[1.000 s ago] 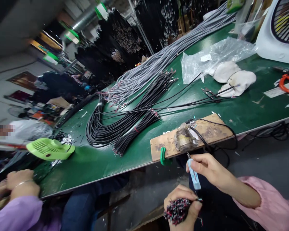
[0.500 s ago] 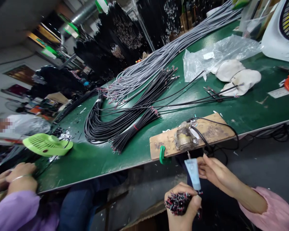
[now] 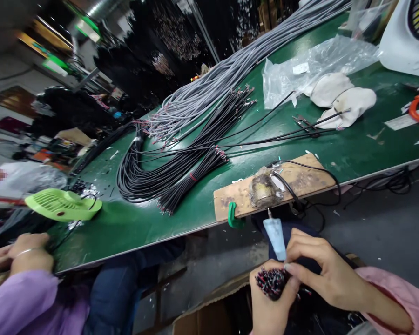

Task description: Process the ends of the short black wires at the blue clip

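Observation:
My left hand (image 3: 272,302) is closed round a bundle of black cables (image 3: 271,283), whose stripped ends show red, white and black wire tips facing up. My right hand (image 3: 317,270) pinches with thumb and forefinger right beside my left thumb; what lies between its fingertips is too small to make out. Just above both hands hangs a light blue tapered sleeve (image 3: 275,237) on a metal tip. That tip sticks out below a grimy cylindrical device (image 3: 263,190) fixed on a wooden board (image 3: 307,174). Some loose wire ends poke out below my right fingers.
A green clamp (image 3: 233,216) grips the board at the table edge. On the green table (image 3: 125,232) lie black cables (image 3: 174,172), grey cables (image 3: 202,102), cutters (image 3: 305,124), white gloves (image 3: 349,100) and a plastic bag (image 3: 314,70). A co-worker's hands (image 3: 30,253) are at left, near a green fan (image 3: 63,204).
My right hand has moved left and down from beside the blue sleeve to my left thumb, its fingers closing into a pinch. My left hand with the bundle has shifted slightly right.

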Demonstrator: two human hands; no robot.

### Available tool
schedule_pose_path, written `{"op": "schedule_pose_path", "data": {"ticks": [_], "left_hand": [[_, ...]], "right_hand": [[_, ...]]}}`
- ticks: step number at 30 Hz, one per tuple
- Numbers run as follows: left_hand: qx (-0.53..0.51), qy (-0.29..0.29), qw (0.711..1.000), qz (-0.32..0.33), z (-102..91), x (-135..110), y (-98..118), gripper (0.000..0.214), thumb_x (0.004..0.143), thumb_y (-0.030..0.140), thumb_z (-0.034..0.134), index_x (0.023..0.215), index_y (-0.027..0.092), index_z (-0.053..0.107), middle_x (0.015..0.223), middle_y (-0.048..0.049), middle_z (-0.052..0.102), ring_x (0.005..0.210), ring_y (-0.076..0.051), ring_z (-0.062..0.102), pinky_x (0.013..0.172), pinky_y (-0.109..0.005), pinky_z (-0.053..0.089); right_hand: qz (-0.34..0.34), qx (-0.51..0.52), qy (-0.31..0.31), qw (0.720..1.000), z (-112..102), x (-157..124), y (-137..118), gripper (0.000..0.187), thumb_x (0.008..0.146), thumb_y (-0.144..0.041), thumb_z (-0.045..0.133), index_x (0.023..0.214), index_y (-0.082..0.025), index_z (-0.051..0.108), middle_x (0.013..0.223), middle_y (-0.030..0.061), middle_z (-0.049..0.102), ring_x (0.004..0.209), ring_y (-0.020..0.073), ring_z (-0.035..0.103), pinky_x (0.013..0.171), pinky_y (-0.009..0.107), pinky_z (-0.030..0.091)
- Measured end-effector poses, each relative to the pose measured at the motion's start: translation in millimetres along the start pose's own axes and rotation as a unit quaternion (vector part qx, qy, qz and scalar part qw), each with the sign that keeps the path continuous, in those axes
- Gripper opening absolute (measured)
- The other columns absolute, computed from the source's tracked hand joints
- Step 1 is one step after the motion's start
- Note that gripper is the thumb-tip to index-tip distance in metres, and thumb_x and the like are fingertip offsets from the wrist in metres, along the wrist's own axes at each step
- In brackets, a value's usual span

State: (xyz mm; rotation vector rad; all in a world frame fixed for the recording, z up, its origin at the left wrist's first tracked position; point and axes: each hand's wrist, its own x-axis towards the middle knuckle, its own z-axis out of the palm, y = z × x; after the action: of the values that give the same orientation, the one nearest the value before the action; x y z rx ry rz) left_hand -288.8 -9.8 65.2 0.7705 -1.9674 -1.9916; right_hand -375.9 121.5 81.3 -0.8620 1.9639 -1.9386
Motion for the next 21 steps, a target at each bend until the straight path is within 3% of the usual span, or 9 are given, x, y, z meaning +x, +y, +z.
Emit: {"op": "schedule_pose_path", "data": {"ticks": [6,9,12,14,17,21], "left_hand": [[0.0,0.035,0.999,-0.014,-4.6,0,-10,0.031,0.064,0.043,0.083,0.071,0.016,0.068,0.066,-0.0055,0.071,0.062,-0.022,0.067,0.058,-0.031,0.056],[-0.004,0.063,0.998,-0.014,-3.0,-2,-10,0.031,0.062,0.04,0.085,0.074,0.017,0.067,0.067,-0.0049,0.071,0.063,-0.023,0.069,0.056,-0.03,0.057],[0.006,0.098,0.995,-0.004,0.7,-3,-6,0.032,0.062,0.04,0.085,0.076,0.017,0.067,0.071,-0.0056,0.072,0.067,-0.024,0.07,0.059,-0.031,0.057],[0.012,0.118,0.993,0.004,2.7,-3,-3,0.033,0.062,0.041,0.085,0.076,0.017,0.067,0.071,-0.0056,0.072,0.068,-0.024,0.071,0.061,-0.031,0.058],[0.016,0.135,0.991,0.018,3.8,-1,0,0.033,0.061,0.041,0.085,0.074,0.016,0.068,0.07,-0.0044,0.072,0.066,-0.021,0.07,0.063,-0.029,0.058],[-0.007,0.108,0.994,-0.007,2.6,-1,-5,0.033,0.064,0.041,0.084,0.076,0.016,0.067,0.067,-0.0026,0.071,0.053,-0.017,0.065,0.05,-0.025,0.054]], "right_hand": [[-0.012,-0.008,0.042,0.999,-2,-2,9,0.017,0.089,-0.017,0.061,0.072,-0.017,0.064,0.067,0.0024,0.062,0.067,0.0173,0.055,0.07,0.034,0.043],[-0.094,-0.051,0.081,0.991,0,-5,14,0.011,0.083,-0.009,0.064,0.08,-0.019,0.068,0.069,0.0027,0.067,0.066,0.0171,0.056,0.066,0.034,0.045],[-0.176,-0.148,0.103,0.968,2,-14,20,0.024,0.08,-0.006,0.067,0.097,-0.023,0.07,0.078,0.0034,0.072,0.068,0.0182,0.058,0.069,0.036,0.047],[-0.2,-0.205,0.08,0.955,3,-20,24,0.032,0.079,-0.009,0.071,0.104,-0.027,0.069,0.079,0.0016,0.074,0.068,0.019,0.059,0.073,0.038,0.048],[-0.21,-0.204,0.06,0.954,4,-27,23,0.033,0.078,-0.008,0.072,0.105,-0.027,0.068,0.079,0.0009,0.074,0.07,0.0192,0.061,0.078,0.039,0.049],[-0.15,-0.134,0.171,0.965,7,-25,18,0.024,0.08,-0.003,0.066,0.097,-0.02,0.068,0.076,0.0036,0.067,0.07,0.0181,0.059,0.069,0.034,0.049]]}}
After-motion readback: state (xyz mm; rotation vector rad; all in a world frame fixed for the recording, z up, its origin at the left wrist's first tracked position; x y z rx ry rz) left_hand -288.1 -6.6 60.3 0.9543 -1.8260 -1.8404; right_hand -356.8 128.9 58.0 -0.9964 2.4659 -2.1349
